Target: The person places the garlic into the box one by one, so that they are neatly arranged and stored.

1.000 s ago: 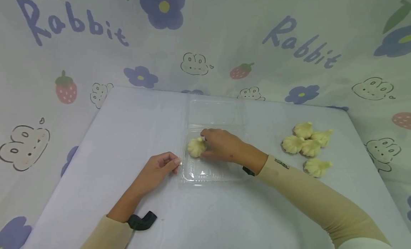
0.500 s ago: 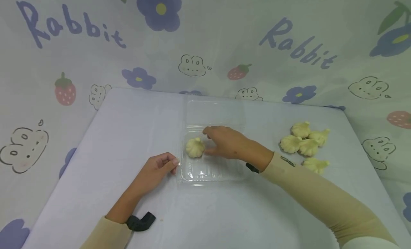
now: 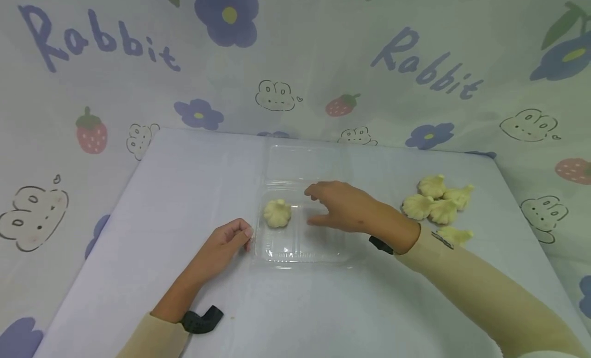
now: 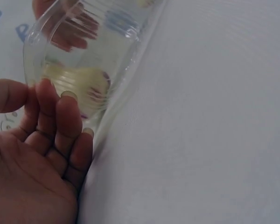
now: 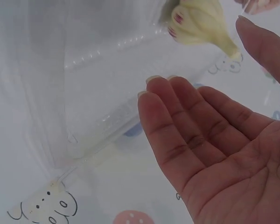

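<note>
A pale garlic bulb (image 3: pixel 277 213) with its stem up sits in the left part of a clear plastic clamshell box (image 3: pixel 318 245), whose lid (image 3: pixel 302 163) lies folded back away from me. My left hand (image 3: pixel 227 245) pinches the box's left rim between thumb and forefinger; the left wrist view shows the bulb (image 4: pixel 79 86) through the ribbed wall. Over the right part of the box hovers my right hand (image 3: pixel 346 206), fingers extended and holding nothing. The right wrist view shows that hand (image 5: pixel 214 135) apart from the purple-streaked bulb (image 5: pixel 198 21).
Several more garlic bulbs (image 3: pixel 444 212) lie clustered on the right of the white-covered table (image 3: pixel 208 178); the nearest one (image 3: pixel 454 235) is partly behind my right sleeve (image 3: pixel 480 276). A curtain (image 3: pixel 304 50) printed with rabbits and flowers stands behind the table.
My right hand has let go of the garlic bulb and drawn back to the right. The bulb stays in the box. My left hand keeps its place at the rim.
</note>
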A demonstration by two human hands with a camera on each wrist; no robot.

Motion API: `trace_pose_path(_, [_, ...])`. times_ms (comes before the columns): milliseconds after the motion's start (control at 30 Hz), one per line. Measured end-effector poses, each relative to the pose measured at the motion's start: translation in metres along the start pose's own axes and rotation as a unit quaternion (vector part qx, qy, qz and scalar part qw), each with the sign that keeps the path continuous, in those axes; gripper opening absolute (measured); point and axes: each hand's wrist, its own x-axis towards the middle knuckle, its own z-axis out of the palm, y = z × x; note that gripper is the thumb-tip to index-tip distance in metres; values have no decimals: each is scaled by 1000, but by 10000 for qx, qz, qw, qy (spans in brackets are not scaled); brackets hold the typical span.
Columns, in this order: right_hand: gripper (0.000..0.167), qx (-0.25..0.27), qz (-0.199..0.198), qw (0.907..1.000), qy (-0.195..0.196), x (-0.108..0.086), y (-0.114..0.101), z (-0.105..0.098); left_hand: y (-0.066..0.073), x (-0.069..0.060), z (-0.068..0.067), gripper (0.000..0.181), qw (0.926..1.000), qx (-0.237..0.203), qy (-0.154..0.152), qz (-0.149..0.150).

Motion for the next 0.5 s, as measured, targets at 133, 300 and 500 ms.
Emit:
trace_pose_path(133, [63, -37, 120, 9999, -9, -8, -1, -1, -1, 0, 1, 23, 10000, 25, 37, -51])
trace_pose_path(300, [65, -104, 157, 9998, -1, -17, -2, -1, -3, -1, 3, 25, 9999, 68, 97, -80])
trace_pose_path(500, [66, -214, 139, 9997, 60, -29, -2, -2, -2, -2, 5, 25, 9999, 65, 107, -61])
